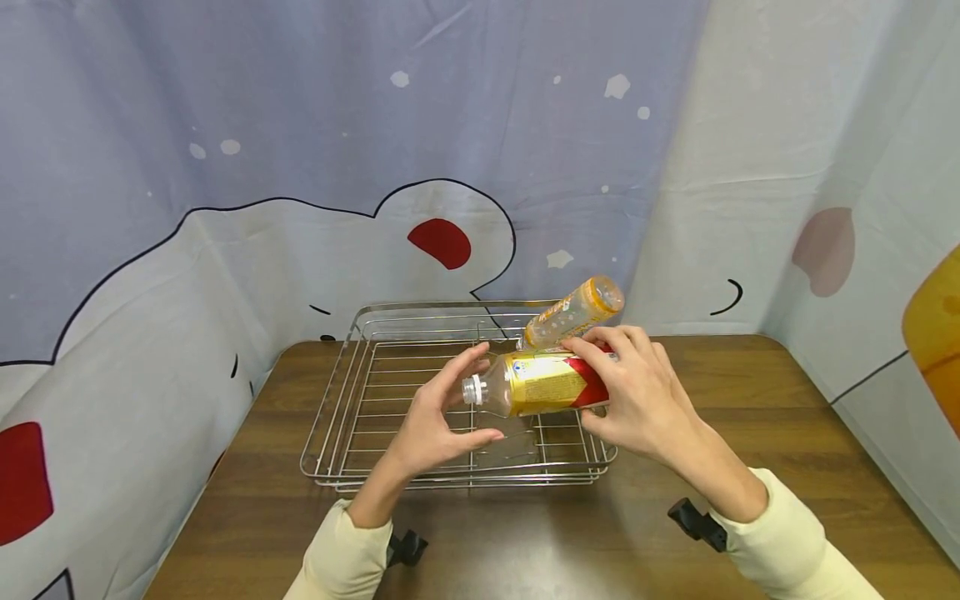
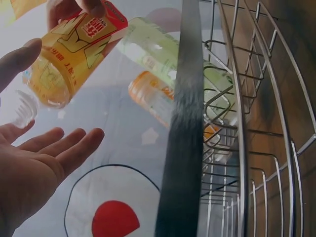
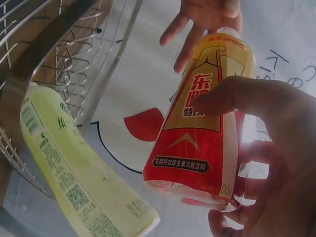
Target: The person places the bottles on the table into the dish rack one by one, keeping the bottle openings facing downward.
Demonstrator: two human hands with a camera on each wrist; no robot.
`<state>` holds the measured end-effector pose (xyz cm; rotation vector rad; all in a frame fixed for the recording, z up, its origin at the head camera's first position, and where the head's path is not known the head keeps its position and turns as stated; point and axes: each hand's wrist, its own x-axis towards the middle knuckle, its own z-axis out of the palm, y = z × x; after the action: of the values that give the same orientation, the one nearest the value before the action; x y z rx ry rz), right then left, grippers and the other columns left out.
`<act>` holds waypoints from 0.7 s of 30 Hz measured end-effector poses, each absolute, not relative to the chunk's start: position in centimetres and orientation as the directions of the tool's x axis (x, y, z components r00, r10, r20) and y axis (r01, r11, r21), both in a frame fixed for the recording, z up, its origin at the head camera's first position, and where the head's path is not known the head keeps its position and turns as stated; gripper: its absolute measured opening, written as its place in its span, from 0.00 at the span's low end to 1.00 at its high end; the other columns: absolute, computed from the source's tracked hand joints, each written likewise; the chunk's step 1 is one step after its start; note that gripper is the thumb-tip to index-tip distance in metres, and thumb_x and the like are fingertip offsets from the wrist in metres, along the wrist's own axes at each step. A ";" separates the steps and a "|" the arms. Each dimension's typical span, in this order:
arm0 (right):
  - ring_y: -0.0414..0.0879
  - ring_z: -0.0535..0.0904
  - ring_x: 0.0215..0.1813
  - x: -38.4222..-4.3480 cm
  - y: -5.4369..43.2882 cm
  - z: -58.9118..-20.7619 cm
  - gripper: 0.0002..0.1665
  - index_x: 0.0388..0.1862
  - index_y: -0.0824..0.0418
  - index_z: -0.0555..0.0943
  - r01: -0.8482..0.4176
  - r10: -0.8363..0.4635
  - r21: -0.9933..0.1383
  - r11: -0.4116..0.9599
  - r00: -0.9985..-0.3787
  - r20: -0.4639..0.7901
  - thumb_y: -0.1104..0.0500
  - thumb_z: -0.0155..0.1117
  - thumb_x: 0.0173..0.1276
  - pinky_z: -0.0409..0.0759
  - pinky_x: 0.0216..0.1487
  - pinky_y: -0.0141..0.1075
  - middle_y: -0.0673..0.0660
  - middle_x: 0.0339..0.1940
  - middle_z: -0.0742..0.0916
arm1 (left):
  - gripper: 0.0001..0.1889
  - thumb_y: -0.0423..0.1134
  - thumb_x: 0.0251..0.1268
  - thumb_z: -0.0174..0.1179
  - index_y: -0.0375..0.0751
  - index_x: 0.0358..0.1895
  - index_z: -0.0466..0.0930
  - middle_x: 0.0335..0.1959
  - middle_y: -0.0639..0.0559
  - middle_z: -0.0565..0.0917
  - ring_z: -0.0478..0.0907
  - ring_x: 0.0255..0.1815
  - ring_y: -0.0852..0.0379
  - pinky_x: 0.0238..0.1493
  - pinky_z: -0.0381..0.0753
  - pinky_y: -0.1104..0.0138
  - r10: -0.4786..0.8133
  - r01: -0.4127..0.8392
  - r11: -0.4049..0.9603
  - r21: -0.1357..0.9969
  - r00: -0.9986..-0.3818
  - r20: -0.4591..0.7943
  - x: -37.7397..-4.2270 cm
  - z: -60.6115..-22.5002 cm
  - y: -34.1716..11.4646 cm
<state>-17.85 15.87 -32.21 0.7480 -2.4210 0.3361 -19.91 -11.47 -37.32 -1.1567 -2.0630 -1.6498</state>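
Observation:
My right hand [image 1: 637, 396] grips an empty-looking clear bottle [image 1: 551, 383] with a red and yellow label by its base end. The bottle lies sideways in the air above a wire basket [image 1: 420, 303], its open-looking white-ringed neck pointing left. Around that neck my left hand [image 1: 438, 421] is spread, thumb below and fingers above; in the left wrist view its fingers are straight and no firm hold shows. A clear bottle with orange bands [image 1: 573, 312] leans in the basket behind. Beside it, a pale green bottle [image 3: 81, 163] appears in both wrist views.
The metal basket stands on a brown wooden table [image 1: 247, 517]. A printed curtain [image 1: 300, 150] hangs behind and at both sides. Black straps with camera mounts sit at both wrists, one mount [image 1: 407, 547] near the left sleeve.

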 end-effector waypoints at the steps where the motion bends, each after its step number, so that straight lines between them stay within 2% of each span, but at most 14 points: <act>1: 0.58 0.70 0.54 -17.8 15.7 -32.3 0.46 0.59 0.53 0.79 -0.580 -0.440 -0.063 0.812 -0.680 0.587 0.56 0.77 0.32 0.70 0.43 0.50 0.57 0.52 0.79 | 0.51 0.22 0.38 0.79 0.29 0.72 0.62 0.67 0.37 0.72 0.72 0.65 0.41 0.56 0.79 0.61 0.418 0.715 0.041 0.698 -0.646 0.638 -19.9 -37.4 -11.4; 5: 0.57 0.70 0.53 -17.8 15.4 -32.6 0.46 0.59 0.54 0.79 -0.577 -0.460 -0.036 0.816 -0.685 0.565 0.56 0.77 0.32 0.71 0.44 0.51 0.57 0.52 0.80 | 0.49 0.23 0.38 0.79 0.29 0.71 0.64 0.66 0.37 0.74 0.75 0.63 0.42 0.49 0.79 0.70 0.406 0.745 0.053 0.665 -0.624 0.668 -20.0 -37.8 -11.3; 7: 0.57 0.70 0.53 -17.9 15.3 -32.8 0.46 0.59 0.54 0.79 -0.578 -0.469 -0.023 0.816 -0.684 0.559 0.55 0.77 0.32 0.71 0.46 0.51 0.57 0.52 0.80 | 0.48 0.23 0.38 0.79 0.28 0.70 0.65 0.66 0.38 0.74 0.76 0.62 0.44 0.48 0.79 0.69 0.398 0.753 0.055 0.656 -0.619 0.677 -20.0 -37.9 -11.2; 11: 0.57 0.71 0.51 -17.9 15.0 -33.1 0.45 0.58 0.54 0.80 -0.590 -0.487 -0.006 0.807 -0.672 0.557 0.56 0.77 0.31 0.69 0.50 0.52 0.57 0.50 0.80 | 0.47 0.22 0.37 0.79 0.27 0.68 0.67 0.66 0.37 0.74 0.76 0.61 0.45 0.57 0.77 0.62 0.397 0.754 0.027 0.657 -0.611 0.685 -19.8 -38.1 -11.1; 14: 0.58 0.72 0.51 -17.9 14.9 -33.2 0.45 0.58 0.55 0.80 -0.593 -0.494 0.001 0.805 -0.670 0.554 0.56 0.78 0.31 0.69 0.49 0.53 0.58 0.50 0.80 | 0.44 0.21 0.37 0.79 0.26 0.65 0.70 0.66 0.36 0.73 0.73 0.65 0.43 0.64 0.72 0.58 0.397 0.754 0.012 0.657 -0.606 0.689 -19.8 -38.3 -11.0; 18: 0.58 0.72 0.52 -17.8 14.8 -33.2 0.46 0.58 0.54 0.80 -0.582 -0.492 0.003 0.813 -0.685 0.537 0.55 0.78 0.31 0.69 0.47 0.53 0.58 0.51 0.80 | 0.39 0.23 0.39 0.79 0.30 0.62 0.75 0.66 0.39 0.74 0.69 0.69 0.42 0.67 0.68 0.56 0.394 0.749 0.047 0.661 -0.622 0.677 -19.8 -38.6 -11.0; 21: 0.57 0.72 0.52 -17.8 14.7 -33.2 0.46 0.59 0.53 0.80 -0.575 -0.491 0.003 0.818 -0.695 0.525 0.54 0.78 0.32 0.70 0.47 0.52 0.57 0.51 0.80 | 0.36 0.24 0.40 0.79 0.33 0.60 0.78 0.65 0.42 0.76 0.70 0.68 0.44 0.67 0.68 0.56 0.392 0.739 0.072 0.670 -0.639 0.662 -19.7 -38.7 -11.0</act>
<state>-17.80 14.72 -33.17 0.7872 -2.4839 0.2192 -19.68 -11.00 -38.65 -1.1312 -2.0477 -1.5886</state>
